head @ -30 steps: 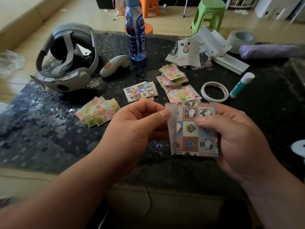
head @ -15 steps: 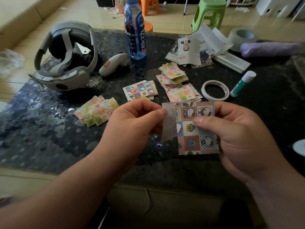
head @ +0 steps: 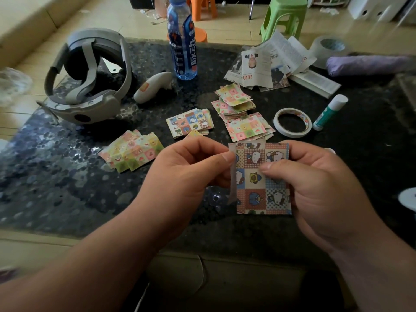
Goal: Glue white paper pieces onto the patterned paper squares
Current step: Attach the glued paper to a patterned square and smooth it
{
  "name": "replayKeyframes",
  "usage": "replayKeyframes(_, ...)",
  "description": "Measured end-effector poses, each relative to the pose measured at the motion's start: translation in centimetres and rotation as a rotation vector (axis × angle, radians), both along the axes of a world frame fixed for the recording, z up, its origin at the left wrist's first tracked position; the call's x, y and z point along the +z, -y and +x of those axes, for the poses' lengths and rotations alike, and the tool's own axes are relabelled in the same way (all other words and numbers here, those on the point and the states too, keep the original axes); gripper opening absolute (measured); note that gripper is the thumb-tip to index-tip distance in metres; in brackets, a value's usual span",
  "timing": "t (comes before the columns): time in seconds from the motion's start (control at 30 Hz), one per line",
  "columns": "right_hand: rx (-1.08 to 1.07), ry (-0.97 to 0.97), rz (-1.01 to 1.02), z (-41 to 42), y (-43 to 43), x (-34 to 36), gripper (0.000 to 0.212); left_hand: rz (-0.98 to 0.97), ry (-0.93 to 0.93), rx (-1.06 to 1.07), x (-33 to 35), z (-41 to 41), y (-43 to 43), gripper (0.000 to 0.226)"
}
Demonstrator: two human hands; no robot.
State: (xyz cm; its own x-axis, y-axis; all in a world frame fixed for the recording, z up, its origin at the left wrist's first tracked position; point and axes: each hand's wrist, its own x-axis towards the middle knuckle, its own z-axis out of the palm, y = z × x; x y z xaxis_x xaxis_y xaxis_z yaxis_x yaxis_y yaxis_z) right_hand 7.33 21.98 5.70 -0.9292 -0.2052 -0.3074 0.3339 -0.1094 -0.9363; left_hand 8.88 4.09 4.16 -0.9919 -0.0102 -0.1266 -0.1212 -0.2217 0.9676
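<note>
Left hand (head: 189, 174) and right hand (head: 315, 188) hold one patterned paper square (head: 263, 183) just above the dark tabletop (head: 67, 176).
The right hand grips the square's right side, thumb pressed on its printed face. The left hand pinches the white paper piece (head: 232, 190), which runs down the square's left edge, near its top corner. Just beyond the square lie stacks of patterned squares (head: 245, 128). Beyond it to the right are a tape roll (head: 292, 122) and a capped glue stick (head: 329, 112).
</note>
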Motion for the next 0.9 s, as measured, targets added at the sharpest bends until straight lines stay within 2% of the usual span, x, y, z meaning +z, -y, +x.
replayKeyframes(0.33, 0.029, -0.127, 0.154, 0.11, 0.01, -0.51, 0.021, -0.032, 0.014, -0.02, -0.13, -0.1, 0.18, 0.005)
replayKeyframes(0.9, 0.091, -0.153, 0.128, 0.14, -0.82, -0.42, 0.022, 0.02, -0.013, -0.101, -0.29, -0.2, 0.51, 0.007)
